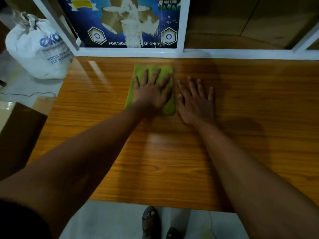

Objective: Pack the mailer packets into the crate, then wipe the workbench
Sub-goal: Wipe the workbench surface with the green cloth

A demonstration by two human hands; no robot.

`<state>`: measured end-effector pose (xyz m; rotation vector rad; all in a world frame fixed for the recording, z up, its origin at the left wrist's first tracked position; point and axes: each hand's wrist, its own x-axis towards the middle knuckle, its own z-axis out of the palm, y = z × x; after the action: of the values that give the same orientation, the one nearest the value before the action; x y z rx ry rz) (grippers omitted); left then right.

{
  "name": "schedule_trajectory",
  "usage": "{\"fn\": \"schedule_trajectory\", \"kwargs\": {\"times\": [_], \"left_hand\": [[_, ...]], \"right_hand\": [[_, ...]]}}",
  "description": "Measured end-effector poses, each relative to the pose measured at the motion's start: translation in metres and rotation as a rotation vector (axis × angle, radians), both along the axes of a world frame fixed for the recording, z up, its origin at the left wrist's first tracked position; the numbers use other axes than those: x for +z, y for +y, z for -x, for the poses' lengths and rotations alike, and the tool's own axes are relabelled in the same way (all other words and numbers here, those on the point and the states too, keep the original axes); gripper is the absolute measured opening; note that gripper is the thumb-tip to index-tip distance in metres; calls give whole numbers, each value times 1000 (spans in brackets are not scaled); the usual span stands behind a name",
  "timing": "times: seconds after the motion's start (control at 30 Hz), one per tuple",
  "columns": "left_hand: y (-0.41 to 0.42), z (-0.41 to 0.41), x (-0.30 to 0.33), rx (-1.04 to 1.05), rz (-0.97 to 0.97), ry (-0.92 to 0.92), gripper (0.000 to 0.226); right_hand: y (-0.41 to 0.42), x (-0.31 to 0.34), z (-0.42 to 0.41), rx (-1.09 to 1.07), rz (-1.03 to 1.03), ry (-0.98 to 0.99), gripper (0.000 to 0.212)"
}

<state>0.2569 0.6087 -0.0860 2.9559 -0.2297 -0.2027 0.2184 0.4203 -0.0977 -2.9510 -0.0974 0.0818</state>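
A green cloth [168, 107] lies flat on the wooden workbench [172, 161], near its far middle. My left hand [152, 91] presses down on the cloth with its fingers spread and straight. My right hand [196, 100] lies flat on the bare wood just right of the cloth, fingers straight and slightly spread. Neither mailer packets nor a crate appear in view.
A white woven sack [37, 49] stands on the floor past the bench's far left corner. A blue printed carton [120, 21] sits in the white shelf frame behind the bench. A dark brown box [19, 135] stands at the left. My sandalled feet [151, 221] show below the near edge.
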Motion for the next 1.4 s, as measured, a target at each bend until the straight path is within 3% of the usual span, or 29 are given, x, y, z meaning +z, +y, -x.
{"fn": "schedule_trajectory", "kwargs": {"times": [0.13, 0.2, 0.3, 0.47, 0.57, 0.8, 0.87, 1.1, 1.2, 1.4], "left_hand": [[2, 135, 6, -86, -10, -10, 62], [4, 162, 9, -87, -6, 30, 61], [3, 113, 3, -70, -22, -37, 62], [-9, -41, -3, -52, 1, -43, 65], [-12, -60, -2, -47, -28, -35, 66], [3, 138, 8, -79, -22, -9, 62], [3, 151, 8, -73, -26, 20, 62], [-8, -29, 0, 8, 10, -24, 67], [-14, -56, 2, 46, -18, -16, 69], [2, 123, 2, -45, -36, -37, 63]], "right_hand": [[1, 8, 3, 3, -6, 20, 60], [-1, 6, 2, 1, -10, 8, 60], [0, 1, -1, -3, -1, -22, 62], [-1, -9, 0, -13, -8, -102, 60], [-1, -10, -1, -14, 1, -107, 59], [0, -1, -1, -11, -4, -49, 62], [1, -3, -1, -22, 2, -49, 63], [0, -11, -2, -29, 13, -98, 61], [-1, -11, -4, -30, 24, -99, 61], [0, -2, -3, -14, 10, -15, 63]]}}
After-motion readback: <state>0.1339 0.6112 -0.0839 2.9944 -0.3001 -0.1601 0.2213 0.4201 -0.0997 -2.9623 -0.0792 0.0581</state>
